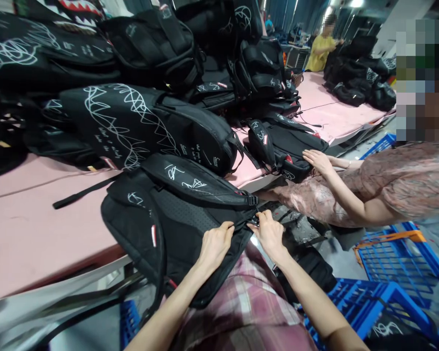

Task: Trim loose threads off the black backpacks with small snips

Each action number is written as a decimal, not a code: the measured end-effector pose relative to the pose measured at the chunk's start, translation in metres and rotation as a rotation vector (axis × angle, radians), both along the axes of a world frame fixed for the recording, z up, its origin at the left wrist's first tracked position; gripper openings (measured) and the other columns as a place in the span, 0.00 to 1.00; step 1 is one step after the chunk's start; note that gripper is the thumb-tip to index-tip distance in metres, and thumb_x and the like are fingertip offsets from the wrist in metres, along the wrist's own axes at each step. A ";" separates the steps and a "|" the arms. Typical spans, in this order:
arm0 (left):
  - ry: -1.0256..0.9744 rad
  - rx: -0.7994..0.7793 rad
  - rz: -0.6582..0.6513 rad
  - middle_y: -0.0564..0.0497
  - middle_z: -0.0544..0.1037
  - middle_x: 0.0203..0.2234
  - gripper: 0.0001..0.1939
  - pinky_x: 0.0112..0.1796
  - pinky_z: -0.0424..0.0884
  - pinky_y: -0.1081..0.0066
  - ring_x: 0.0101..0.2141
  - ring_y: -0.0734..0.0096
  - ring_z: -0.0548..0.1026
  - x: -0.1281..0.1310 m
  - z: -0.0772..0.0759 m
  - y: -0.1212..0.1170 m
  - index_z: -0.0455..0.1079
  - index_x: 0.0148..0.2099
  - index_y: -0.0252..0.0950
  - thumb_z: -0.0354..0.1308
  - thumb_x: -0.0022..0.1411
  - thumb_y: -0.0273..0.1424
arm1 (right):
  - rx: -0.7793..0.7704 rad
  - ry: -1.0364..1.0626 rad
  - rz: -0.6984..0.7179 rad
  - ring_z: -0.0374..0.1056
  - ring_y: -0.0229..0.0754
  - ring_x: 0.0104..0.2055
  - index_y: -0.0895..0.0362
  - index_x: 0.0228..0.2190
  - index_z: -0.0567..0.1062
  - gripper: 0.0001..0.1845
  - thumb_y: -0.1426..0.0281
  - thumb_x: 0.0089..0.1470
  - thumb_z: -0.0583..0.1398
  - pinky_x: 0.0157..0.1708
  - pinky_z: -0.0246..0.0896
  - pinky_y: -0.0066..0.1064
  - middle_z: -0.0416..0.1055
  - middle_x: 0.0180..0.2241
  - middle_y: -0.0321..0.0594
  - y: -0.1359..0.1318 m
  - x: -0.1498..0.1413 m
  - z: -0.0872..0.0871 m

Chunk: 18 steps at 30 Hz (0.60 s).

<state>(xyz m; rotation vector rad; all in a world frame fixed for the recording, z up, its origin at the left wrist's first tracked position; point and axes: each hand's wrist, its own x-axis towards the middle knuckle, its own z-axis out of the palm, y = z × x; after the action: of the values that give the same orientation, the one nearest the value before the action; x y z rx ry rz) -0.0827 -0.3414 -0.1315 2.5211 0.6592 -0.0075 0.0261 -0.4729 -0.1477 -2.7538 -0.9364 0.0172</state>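
A black backpack [185, 214] lies tilted on its front across the table edge and my lap, with its padded back and shoulder straps facing up. White scribble prints mark the straps. My left hand [215, 246] is closed on the backpack's near edge, thumb and fingers pinching the fabric. Beside it, my right hand [269, 233] pinches a small dark strap end at the backpack's right corner, just below a black strap buckle [253, 200]. The fingers partly hide that piece.
Many black backpacks [131, 122] are piled on the pink table [40, 219]. To my right a person [369, 195] touches another backpack [285, 144]. Blue crates [395, 302] stand on the floor at right. Another person [321, 46] works farther back.
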 end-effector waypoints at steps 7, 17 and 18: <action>-0.021 -0.030 -0.050 0.42 0.78 0.36 0.17 0.41 0.67 0.66 0.38 0.59 0.76 0.005 0.004 0.001 0.69 0.49 0.34 0.42 0.65 0.33 | -0.175 -0.013 0.139 0.69 0.42 0.32 0.56 0.41 0.71 0.10 0.70 0.55 0.57 0.27 0.55 0.28 0.68 0.40 0.43 -0.002 0.019 0.007; -0.189 0.398 -0.273 0.38 0.65 0.55 0.41 0.54 0.52 0.46 0.57 0.41 0.56 -0.125 -0.036 -0.004 0.59 0.60 0.32 0.55 0.51 0.54 | 0.082 0.041 0.210 0.67 0.39 0.34 0.57 0.34 0.72 0.10 0.76 0.56 0.52 0.29 0.51 0.25 0.71 0.34 0.38 -0.013 0.039 -0.012; -0.172 0.462 -0.243 0.37 0.63 0.56 0.41 0.53 0.51 0.45 0.58 0.40 0.55 -0.144 -0.045 -0.005 0.59 0.59 0.30 0.53 0.52 0.54 | 0.070 0.040 0.237 0.67 0.39 0.34 0.57 0.34 0.72 0.10 0.78 0.55 0.52 0.28 0.51 0.25 0.70 0.34 0.38 -0.015 0.038 -0.011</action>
<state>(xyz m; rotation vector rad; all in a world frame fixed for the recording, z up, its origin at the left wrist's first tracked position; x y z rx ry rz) -0.2263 -0.3467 -0.1768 2.9858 0.3049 0.3026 0.0639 -0.4877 -0.1584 -2.5543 -1.2212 0.0783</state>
